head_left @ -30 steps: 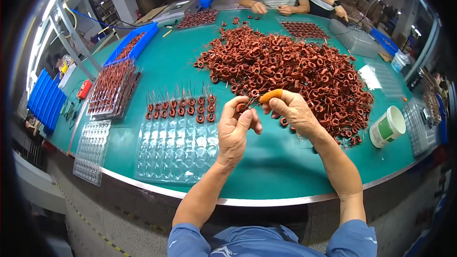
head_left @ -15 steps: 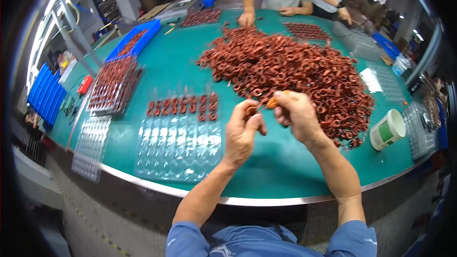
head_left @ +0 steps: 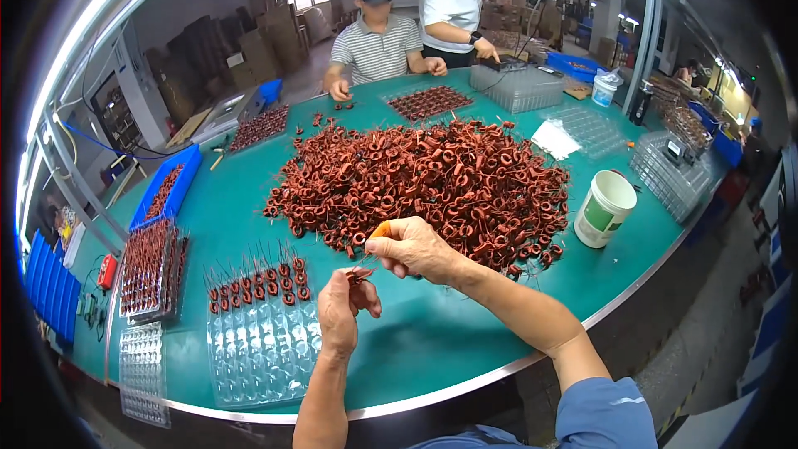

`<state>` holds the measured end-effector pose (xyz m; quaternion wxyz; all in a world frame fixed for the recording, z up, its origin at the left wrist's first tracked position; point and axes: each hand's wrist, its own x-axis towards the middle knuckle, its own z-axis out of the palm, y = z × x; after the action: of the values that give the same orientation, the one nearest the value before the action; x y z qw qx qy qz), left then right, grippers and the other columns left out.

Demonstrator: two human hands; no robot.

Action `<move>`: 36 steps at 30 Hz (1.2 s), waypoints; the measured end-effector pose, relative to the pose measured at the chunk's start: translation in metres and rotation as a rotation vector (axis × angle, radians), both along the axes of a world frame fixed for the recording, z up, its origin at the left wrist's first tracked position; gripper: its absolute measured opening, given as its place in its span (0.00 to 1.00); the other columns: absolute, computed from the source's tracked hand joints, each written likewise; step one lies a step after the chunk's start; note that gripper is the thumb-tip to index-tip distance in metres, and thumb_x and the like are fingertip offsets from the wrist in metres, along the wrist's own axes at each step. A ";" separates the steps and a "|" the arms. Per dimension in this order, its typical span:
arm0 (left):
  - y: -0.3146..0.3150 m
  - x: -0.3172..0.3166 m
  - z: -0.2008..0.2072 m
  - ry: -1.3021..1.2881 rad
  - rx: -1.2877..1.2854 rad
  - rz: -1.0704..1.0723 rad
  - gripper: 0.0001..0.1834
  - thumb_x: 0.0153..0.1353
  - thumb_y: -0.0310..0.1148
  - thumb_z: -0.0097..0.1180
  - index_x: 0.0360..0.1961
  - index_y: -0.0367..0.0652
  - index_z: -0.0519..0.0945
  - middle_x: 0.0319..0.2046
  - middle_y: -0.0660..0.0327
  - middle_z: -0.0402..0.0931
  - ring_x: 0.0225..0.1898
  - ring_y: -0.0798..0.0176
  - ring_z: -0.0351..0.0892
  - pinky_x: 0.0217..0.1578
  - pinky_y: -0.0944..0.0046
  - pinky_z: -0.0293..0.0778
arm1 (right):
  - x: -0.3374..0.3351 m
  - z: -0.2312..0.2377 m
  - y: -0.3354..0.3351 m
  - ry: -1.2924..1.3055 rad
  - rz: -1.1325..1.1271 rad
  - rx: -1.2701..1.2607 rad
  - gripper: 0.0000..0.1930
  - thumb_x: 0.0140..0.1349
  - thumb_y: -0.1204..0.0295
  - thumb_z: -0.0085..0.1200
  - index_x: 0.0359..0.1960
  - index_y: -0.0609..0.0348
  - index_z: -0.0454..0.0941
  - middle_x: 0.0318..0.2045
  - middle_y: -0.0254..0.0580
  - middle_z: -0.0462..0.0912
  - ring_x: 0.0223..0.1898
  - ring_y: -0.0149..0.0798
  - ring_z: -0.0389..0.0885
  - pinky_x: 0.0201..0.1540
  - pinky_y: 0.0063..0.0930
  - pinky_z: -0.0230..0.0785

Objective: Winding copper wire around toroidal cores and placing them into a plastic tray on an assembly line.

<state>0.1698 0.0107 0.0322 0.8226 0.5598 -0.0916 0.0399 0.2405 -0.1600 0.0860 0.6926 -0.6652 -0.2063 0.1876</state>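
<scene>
My left hand (head_left: 338, 316) is closed on a small red-brown wound ring coil (head_left: 358, 275) with thin wire leads, held above the table's near side. Just beyond it my right hand (head_left: 422, 251) is closed in a pinch, its fingertips near the coil's leads. Something orange (head_left: 380, 231) shows at those fingertips; a finger cover or a small handle, I cannot tell which. A large pile of the same coils (head_left: 407, 175) lies beyond my hands. Left of my left hand is a clear plastic tray (head_left: 262, 366), its far rows filled with coils (head_left: 259, 286), leads upward.
Stacked filled trays (head_left: 150, 274) and a blue bin (head_left: 184, 187) stand at the left. A white tub (head_left: 604, 209) and clear trays (head_left: 669, 175) are at the right. Two people are across the green table (head_left: 382, 382), one seated (head_left: 378, 50), one standing (head_left: 449, 12).
The view has swung right and up. My right hand has drawn away from the coil in my left hand. The seated person's hand has moved back from the pile.
</scene>
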 end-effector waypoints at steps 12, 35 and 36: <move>0.005 -0.002 -0.002 0.013 0.009 0.236 0.13 0.69 0.38 0.46 0.42 0.37 0.72 0.19 0.63 0.66 0.18 0.67 0.69 0.18 0.68 0.67 | -0.008 -0.012 0.024 -0.185 -0.009 0.058 0.11 0.66 0.68 0.51 0.36 0.64 0.81 0.23 0.34 0.79 0.22 0.24 0.78 0.21 0.17 0.69; 0.015 0.001 0.007 -0.226 0.725 0.068 0.13 0.65 0.31 0.51 0.45 0.35 0.68 0.28 0.59 0.74 0.28 0.66 0.74 0.32 0.66 0.71 | 0.012 -0.020 0.000 0.110 0.206 -0.123 0.15 0.60 0.59 0.60 0.28 0.59 0.80 0.17 0.30 0.76 0.18 0.24 0.73 0.21 0.17 0.63; 0.018 0.000 0.007 -0.232 0.742 0.021 0.15 0.64 0.31 0.54 0.46 0.34 0.68 0.29 0.59 0.74 0.30 0.66 0.75 0.34 0.67 0.72 | 0.013 -0.019 -0.002 0.139 0.223 -0.127 0.14 0.58 0.60 0.60 0.28 0.58 0.80 0.17 0.30 0.76 0.17 0.24 0.73 0.21 0.17 0.62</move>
<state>0.1702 0.0290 0.0388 0.5477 0.8121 -0.1864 0.0758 0.2539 -0.1625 0.0666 0.6366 -0.6661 -0.2182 0.3216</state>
